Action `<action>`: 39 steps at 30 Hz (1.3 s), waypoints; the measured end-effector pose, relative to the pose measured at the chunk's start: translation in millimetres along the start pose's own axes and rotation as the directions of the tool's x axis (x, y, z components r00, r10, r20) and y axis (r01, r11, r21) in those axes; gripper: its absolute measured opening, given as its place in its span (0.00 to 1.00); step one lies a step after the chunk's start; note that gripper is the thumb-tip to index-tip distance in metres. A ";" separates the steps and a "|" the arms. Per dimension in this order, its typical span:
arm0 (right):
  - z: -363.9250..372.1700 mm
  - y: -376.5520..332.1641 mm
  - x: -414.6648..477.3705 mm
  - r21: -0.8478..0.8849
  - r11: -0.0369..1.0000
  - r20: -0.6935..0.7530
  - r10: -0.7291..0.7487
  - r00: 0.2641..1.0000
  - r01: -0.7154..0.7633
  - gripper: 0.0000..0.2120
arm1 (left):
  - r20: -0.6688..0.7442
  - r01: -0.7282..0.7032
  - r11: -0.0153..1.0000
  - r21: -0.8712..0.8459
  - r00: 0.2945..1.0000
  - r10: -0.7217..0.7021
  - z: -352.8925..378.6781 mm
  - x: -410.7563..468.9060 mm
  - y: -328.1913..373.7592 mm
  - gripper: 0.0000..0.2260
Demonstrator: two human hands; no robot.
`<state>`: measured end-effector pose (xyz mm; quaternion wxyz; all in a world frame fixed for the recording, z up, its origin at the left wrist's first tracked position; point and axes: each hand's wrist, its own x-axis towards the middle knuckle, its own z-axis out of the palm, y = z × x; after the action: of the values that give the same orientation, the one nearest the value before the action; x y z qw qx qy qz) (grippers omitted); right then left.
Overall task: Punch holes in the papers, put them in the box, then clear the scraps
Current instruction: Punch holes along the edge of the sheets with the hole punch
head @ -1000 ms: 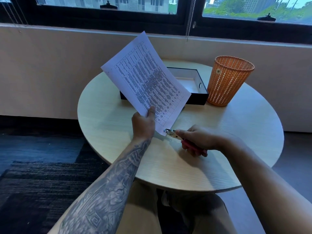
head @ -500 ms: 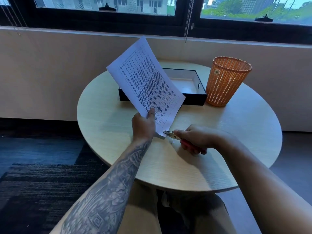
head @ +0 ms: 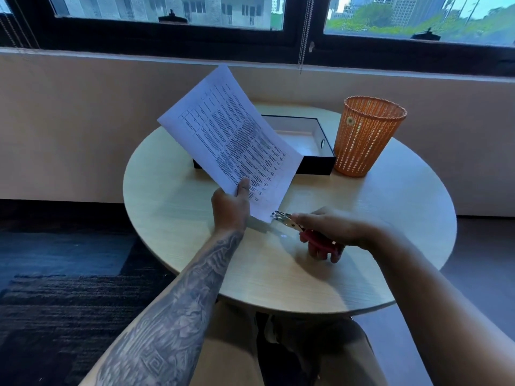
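My left hand (head: 230, 206) holds a printed paper (head: 228, 137) by its lower edge, tilted up over the round table (head: 172, 207). My right hand (head: 331, 228) grips a red-handled hole punch (head: 289, 222), whose metal jaws sit at the paper's bottom corner. A tiny white scrap (head: 283, 236) lies on the table just below the punch. Behind the paper stands an open black box (head: 317, 162) with a white inside, its left part hidden by the sheet.
An orange mesh waste basket (head: 365, 135) stands right of the box at the table's back. A wall with dark-framed windows runs behind. Dark carpet (head: 55, 302) lies to the left, and my knees show under the near table edge.
The paper has tilted more upright and shifted slightly. The punch stays at the bottom corner, and a small scrap now lies on the table under it.
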<state>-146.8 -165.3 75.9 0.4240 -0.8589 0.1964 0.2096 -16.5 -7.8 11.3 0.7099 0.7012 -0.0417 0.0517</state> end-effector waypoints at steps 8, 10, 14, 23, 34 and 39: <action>-3.6 11.2 -8.4 0.090 0.995 -0.066 -0.043 0.997 0.048 0.24 | 0.000 0.055 0.988 -0.144 0.998 -0.056 -4.9 -2.6 8.8 0.08; -5.3 15.2 -8.4 0.108 0.992 -0.085 -0.061 0.994 0.070 0.25 | 0.020 0.088 0.983 -0.163 0.996 -0.086 -7.5 -3.0 8.2 0.07; -8.3 22.0 -9.2 0.150 0.982 -0.109 -0.100 0.989 0.116 0.24 | 0.057 0.127 0.973 -0.193 0.991 -0.118 -15.2 -0.7 0.7 0.06; -9.1 24.1 -9.3 0.230 0.958 -0.144 -0.139 0.980 0.170 0.23 | 0.071 0.135 0.980 -0.144 0.989 -0.126 -27.5 -6.7 -6.9 0.26; -7.9 20.5 -6.4 0.233 0.960 -0.139 -0.127 0.982 0.157 0.23 | 0.095 0.149 0.973 -0.174 0.986 -0.134 -27.0 -10.3 -0.2 0.15; -5.9 18.7 -4.7 0.243 0.957 -0.122 -0.133 0.984 0.160 0.24 | 0.083 0.176 0.971 -0.164 0.983 -0.164 -27.5 -10.9 0.9 0.26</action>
<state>-159.3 -179.9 69.5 0.5332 -0.8200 0.1791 0.1058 -27.9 19.5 10.3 0.7672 0.6402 -0.0100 -0.0372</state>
